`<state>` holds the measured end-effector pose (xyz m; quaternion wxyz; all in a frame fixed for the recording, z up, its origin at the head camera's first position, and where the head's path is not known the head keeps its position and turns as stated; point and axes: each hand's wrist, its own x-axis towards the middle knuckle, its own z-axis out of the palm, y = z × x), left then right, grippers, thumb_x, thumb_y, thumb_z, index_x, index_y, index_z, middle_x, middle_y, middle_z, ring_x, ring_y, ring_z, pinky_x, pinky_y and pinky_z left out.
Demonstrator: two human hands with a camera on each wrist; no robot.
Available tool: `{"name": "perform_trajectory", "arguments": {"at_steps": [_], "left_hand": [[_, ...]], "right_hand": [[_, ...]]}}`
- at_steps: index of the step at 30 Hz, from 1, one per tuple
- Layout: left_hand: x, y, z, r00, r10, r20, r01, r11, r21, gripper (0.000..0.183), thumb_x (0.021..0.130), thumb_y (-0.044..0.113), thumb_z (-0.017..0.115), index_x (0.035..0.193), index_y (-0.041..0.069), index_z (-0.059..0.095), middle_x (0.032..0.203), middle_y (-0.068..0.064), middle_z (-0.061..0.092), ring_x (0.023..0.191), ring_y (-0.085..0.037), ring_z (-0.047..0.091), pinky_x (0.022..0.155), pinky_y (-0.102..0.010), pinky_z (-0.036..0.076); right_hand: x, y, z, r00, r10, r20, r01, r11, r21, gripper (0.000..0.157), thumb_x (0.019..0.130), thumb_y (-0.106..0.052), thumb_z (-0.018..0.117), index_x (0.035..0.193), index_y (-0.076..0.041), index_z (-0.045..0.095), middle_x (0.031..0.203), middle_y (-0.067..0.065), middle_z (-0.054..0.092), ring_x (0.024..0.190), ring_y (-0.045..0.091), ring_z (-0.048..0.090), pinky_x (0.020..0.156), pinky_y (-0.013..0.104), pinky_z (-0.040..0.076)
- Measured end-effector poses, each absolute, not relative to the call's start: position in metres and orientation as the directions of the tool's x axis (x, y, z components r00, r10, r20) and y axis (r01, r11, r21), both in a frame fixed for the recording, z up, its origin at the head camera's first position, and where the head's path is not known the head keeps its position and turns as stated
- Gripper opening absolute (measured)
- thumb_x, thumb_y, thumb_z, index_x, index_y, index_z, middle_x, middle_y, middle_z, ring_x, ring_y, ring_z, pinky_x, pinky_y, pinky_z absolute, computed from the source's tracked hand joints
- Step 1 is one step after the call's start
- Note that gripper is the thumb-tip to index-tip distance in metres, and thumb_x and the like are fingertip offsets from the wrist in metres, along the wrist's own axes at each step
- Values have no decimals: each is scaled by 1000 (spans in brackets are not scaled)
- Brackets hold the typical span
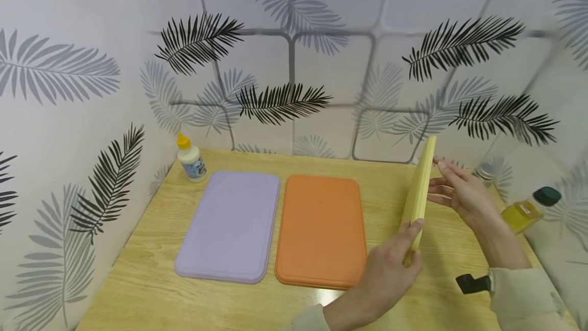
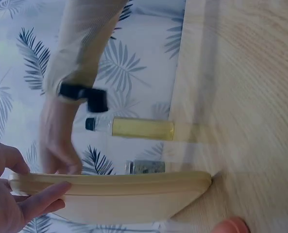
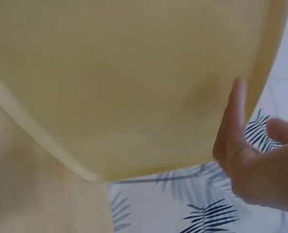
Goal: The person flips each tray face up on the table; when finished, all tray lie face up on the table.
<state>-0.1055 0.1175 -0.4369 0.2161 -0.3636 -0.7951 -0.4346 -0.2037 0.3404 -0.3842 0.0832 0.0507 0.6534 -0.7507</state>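
Note:
A pale yellow board (image 1: 420,188) with rounded corners stands on edge, nearly upright, over the right side of the table. At its near end my left hand (image 1: 390,275) grips the rim, thumb on one side and fingers on the other, as the left wrist view also shows on the same board (image 2: 119,187). My right hand (image 1: 464,193) is at the board's right face toward the far end. In the right wrist view, the right hand (image 3: 250,160) has its fingers extended along that face, with the thumb apart from the rim.
An orange board (image 1: 321,229) and a purple board (image 1: 231,226) lie flat to the left. A white bottle with a yellow nozzle (image 1: 192,160) stands behind them. Right of my arm are a bottle of yellow liquid (image 1: 521,214) and a small glass jar (image 2: 146,167).

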Motion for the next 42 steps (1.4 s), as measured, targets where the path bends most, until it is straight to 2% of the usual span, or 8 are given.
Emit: {"name": "perform_trajectory", "arguments": {"at_steps": [5, 7, 10, 14, 20, 24, 31, 42], "left_hand": [[-118, 107, -439, -668, 291, 685, 741, 352, 573, 59, 84, -8, 65, 138, -1, 45, 132, -17, 56, 60, 6, 49, 58, 4, 38], [-122, 105, -440, -687, 235, 687, 721, 338, 605, 56, 82, -10, 65, 135, -3, 48, 124, -17, 61, 60, 6, 44, 58, 3, 39], [-128, 103, -445, -743, 148, 653, 663, 300, 686, 53, 81, -11, 64, 132, -1, 53, 117, -13, 65, 65, 0, 49, 60, -3, 44], [-134, 102, -449, -821, 79, 566, 567, 232, 790, 50, 81, -12, 63, 130, -1, 55, 118, -13, 64, 92, -13, 62, 77, -14, 51], [-138, 92, -445, -951, 34, 307, 309, 53, 950, 54, 82, -13, 58, 133, 5, 54, 109, -9, 60, 78, -15, 61, 58, -19, 53], [-141, 86, -446, -988, 48, 148, 145, -63, 987, 59, 84, -14, 55, 139, 9, 50, 113, -5, 53, 76, -15, 58, 53, -28, 57], [-142, 84, -447, -991, 61, 117, 111, -94, 989, 61, 84, -13, 55, 141, 7, 47, 111, -3, 51, 97, -16, 53, 56, -27, 57], [-151, 66, -438, -965, 263, 23, -4, -104, 995, 40, 92, 4, 59, 132, 2, 57, 98, -2, 53, 57, -7, 48, 53, -34, 58]], "right_hand": [[-193, 341, -438, -968, 71, -242, 252, 351, -902, 78, 100, -49, 39, 150, 7, 15, 136, 32, 42, 116, 38, 53, 88, 42, 53], [-191, 343, -462, -953, 81, -293, 290, 525, -800, 79, 102, -47, 34, 146, 15, 12, 143, 41, 26, 115, 44, 52, 93, 49, 50], [-189, 345, -486, -936, 72, -345, 313, 618, -721, 78, 103, -42, 34, 143, 21, 9, 143, 46, 18, 121, 56, 40, 98, 62, 39], [-188, 340, -495, -950, 68, -306, 270, 673, -689, 73, 103, -33, 39, 141, 23, 12, 140, 47, 22, 127, 61, 27, 101, 64, 33], [-182, 340, -502, -980, 106, -168, 196, 660, -725, 57, 95, -9, 52, 135, 25, 30, 127, 42, 46, 115, 53, 49, 87, 44, 53], [-176, 347, -506, -975, 102, -197, 219, 575, -788, 52, 92, -4, 58, 132, 24, 38, 113, 34, 60, 96, 34, 65, 74, 31, 57], [-174, 359, -506, -920, -14, -391, 372, 280, -885, 65, 92, -7, 63, 142, 16, 29, 98, 4, 65, 77, 17, 69, 72, 34, 58], [-160, 374, -507, -905, -29, -424, 415, 160, -896, 76, 91, -6, 65, 147, 12, 17, 94, -4, 66, 83, 16, 68, 73, 33, 58]]}}
